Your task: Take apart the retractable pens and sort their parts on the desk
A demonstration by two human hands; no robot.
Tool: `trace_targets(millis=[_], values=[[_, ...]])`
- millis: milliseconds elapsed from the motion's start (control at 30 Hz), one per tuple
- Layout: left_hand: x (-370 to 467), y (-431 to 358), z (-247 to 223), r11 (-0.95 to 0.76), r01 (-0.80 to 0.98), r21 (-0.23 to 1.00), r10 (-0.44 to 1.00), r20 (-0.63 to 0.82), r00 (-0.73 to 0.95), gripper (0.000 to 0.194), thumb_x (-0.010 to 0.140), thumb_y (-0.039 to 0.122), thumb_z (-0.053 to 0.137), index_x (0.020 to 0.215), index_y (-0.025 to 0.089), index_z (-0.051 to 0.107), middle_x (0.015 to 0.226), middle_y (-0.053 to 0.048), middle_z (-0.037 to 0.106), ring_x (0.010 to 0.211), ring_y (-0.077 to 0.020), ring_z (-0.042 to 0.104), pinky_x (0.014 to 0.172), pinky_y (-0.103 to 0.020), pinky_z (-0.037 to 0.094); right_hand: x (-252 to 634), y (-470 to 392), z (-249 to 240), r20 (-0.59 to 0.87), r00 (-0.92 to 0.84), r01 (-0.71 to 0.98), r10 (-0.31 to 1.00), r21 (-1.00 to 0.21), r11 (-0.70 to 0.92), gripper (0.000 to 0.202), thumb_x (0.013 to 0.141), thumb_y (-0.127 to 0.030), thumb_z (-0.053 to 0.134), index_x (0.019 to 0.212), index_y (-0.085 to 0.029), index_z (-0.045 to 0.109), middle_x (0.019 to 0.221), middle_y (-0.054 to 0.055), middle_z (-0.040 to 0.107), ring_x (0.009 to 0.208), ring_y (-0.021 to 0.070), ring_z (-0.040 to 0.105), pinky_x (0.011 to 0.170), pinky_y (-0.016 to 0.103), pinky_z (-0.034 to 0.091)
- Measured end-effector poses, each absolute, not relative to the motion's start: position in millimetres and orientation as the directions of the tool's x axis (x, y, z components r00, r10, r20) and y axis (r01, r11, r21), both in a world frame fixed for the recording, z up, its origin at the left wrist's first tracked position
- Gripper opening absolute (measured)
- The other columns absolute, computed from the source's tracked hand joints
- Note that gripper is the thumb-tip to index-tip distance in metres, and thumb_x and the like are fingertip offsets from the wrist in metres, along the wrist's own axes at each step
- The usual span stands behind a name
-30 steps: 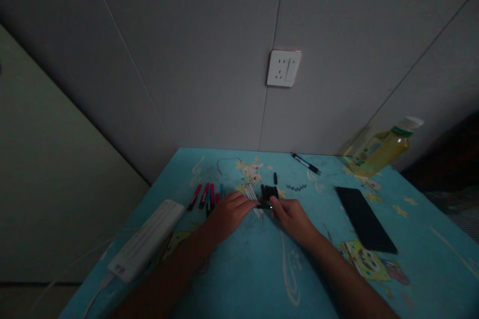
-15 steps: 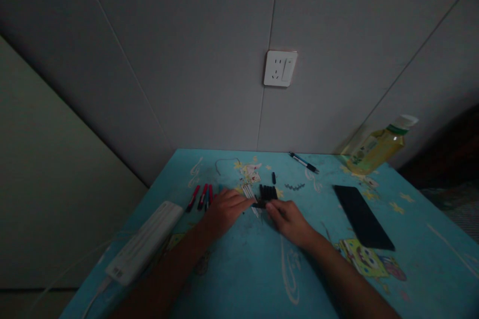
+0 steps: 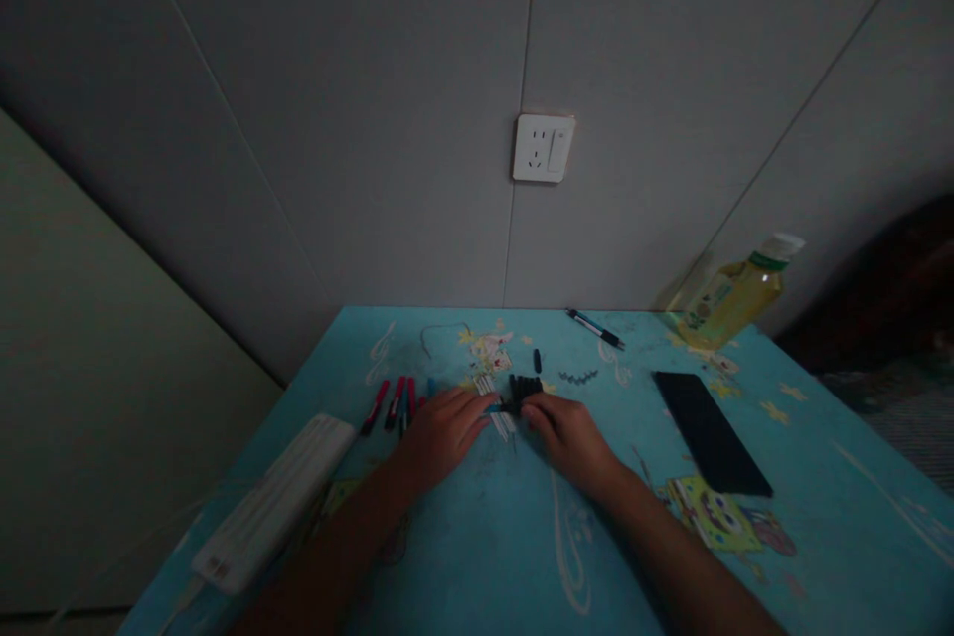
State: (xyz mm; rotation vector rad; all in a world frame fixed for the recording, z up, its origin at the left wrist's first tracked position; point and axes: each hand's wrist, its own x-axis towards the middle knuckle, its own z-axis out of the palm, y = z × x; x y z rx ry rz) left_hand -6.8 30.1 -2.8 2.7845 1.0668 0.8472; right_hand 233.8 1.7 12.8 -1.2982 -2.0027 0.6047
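My left hand point(image 3: 445, 432) is closed around a slim blue pen barrel point(image 3: 493, 408) that pokes out past its fingertips to the right. Facing it, my right hand point(image 3: 564, 425) pinches a small black pen piece point(image 3: 513, 407) at the barrel's dark end; the dim light blurs where the two meet. Thin white pen refills point(image 3: 485, 385) lie side by side under and behind the barrel. Just beyond my right fingers sits a row of short black pen parts point(image 3: 526, 385). Left of my left hand are several red pen barrels point(image 3: 396, 402) with dark ends, plus blue ones partly hidden.
A single black cap point(image 3: 537, 360) and a whole pen point(image 3: 595, 328) lie toward the wall. A dark flat slab point(image 3: 712, 432) rests at right, with a tilted bottle of yellow liquid point(image 3: 734, 298) behind it. At left is a white power strip point(image 3: 275, 502) with a cable.
The view has shifted slightly. A blue barrel now shows between my hands, where a dark piece was seen before. Both hands stay close together over the refills.
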Motion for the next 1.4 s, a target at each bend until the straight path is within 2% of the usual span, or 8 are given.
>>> trace_targets(millis=[200, 433, 700, 833, 1000, 1100, 1267, 1400], values=[[-13, 39, -11, -0.707, 0.667, 0.237, 0.688, 0.449, 0.570, 0.022, 0.099, 0.027, 0.048, 0.111, 0.018, 0.064, 0.100, -0.006, 0.068, 0.093, -0.0192, 0.062, 0.084, -0.035, 0.052, 242, 7, 12, 0.300, -0.283, 0.626, 0.911, -0.661, 0.412, 0.029, 0.099, -0.037, 0.047, 0.108, -0.023, 0.070, 0.102, 0.007, 0.072, 0.094, 0.0223, 0.067, 0.087, 0.032, 0.046], [-18, 41, -1, -0.767, 0.614, 0.187, 0.606, 0.528, 0.596, 0.021, 0.098, 0.030, 0.052, 0.105, 0.016, 0.066, 0.092, -0.006, 0.068, 0.084, -0.0191, 0.059, 0.076, -0.034, 0.050, 242, 2, 18, 0.264, -0.318, 0.643, 0.910, -0.646, 0.412, 0.036, 0.100, -0.038, 0.040, 0.083, -0.019, 0.066, 0.075, 0.003, 0.066, 0.069, 0.0171, 0.060, 0.067, 0.027, 0.042], [-24, 37, 6, -0.828, 0.560, 0.014, 0.434, 0.648, 0.625, 0.020, 0.095, 0.022, 0.057, 0.113, 0.018, 0.065, 0.096, -0.006, 0.070, 0.087, -0.0200, 0.062, 0.081, -0.037, 0.050, 241, -2, 13, 0.027, -0.343, 0.406, 0.939, -0.897, 0.174, 0.051, 0.100, -0.054, 0.032, 0.071, -0.018, 0.053, 0.054, -0.004, 0.046, 0.049, 0.0106, 0.043, 0.049, 0.023, 0.033], [-21, 35, 4, -0.772, 0.622, 0.128, 0.530, 0.669, 0.521, 0.022, 0.095, 0.023, 0.058, 0.115, 0.019, 0.064, 0.099, -0.007, 0.068, 0.093, -0.0205, 0.061, 0.086, -0.037, 0.049, 238, -2, 13, 0.045, -0.327, 0.324, 0.944, -0.933, 0.156, 0.048, 0.100, -0.055, 0.035, 0.077, -0.018, 0.055, 0.052, -0.005, 0.048, 0.047, 0.0101, 0.042, 0.048, 0.022, 0.033], [-19, 36, 1, -0.711, 0.652, 0.262, 0.644, 0.615, 0.455, 0.023, 0.095, 0.027, 0.057, 0.116, 0.022, 0.063, 0.104, -0.007, 0.065, 0.097, -0.0214, 0.061, 0.088, -0.038, 0.051, 235, 0, 10, 0.137, -0.337, 0.429, 0.932, -0.858, 0.281, 0.044, 0.102, -0.047, 0.035, 0.080, -0.018, 0.058, 0.058, -0.003, 0.055, 0.053, 0.0110, 0.050, 0.055, 0.022, 0.038], [-15, 36, -1, -0.643, 0.644, 0.414, 0.712, 0.633, 0.304, 0.025, 0.093, 0.030, 0.059, 0.117, 0.023, 0.061, 0.108, -0.007, 0.063, 0.101, -0.0218, 0.061, 0.090, -0.039, 0.053, 234, 0, 10, 0.182, -0.338, 0.491, 0.923, -0.803, 0.338, 0.043, 0.103, -0.043, 0.033, 0.077, -0.018, 0.057, 0.061, -0.003, 0.056, 0.056, 0.0111, 0.053, 0.058, 0.022, 0.038], [-3, 33, -7, -0.510, 0.491, 0.706, 0.822, 0.568, 0.038, 0.039, 0.092, 0.032, 0.059, 0.129, 0.025, 0.051, 0.128, -0.009, 0.055, 0.109, -0.0221, 0.060, 0.084, -0.036, 0.059, 231, -3, 14, 0.210, -0.377, 0.554, 0.902, -0.730, 0.401, 0.036, 0.103, -0.038, 0.034, 0.081, -0.020, 0.056, 0.065, -0.003, 0.057, 0.059, 0.0110, 0.055, 0.061, 0.022, 0.038], [1, 32, -9, -0.432, 0.406, 0.805, 0.862, 0.501, -0.075, 0.044, 0.088, 0.034, 0.064, 0.130, 0.025, 0.051, 0.130, -0.010, 0.054, 0.107, -0.0222, 0.061, 0.080, -0.035, 0.060, 229, -7, 19, 0.200, -0.408, 0.556, 0.891, -0.720, 0.416, 0.036, 0.104, -0.038, 0.033, 0.081, -0.020, 0.054, 0.065, -0.003, 0.057, 0.058, 0.0108, 0.055, 0.060, 0.022, 0.038]])
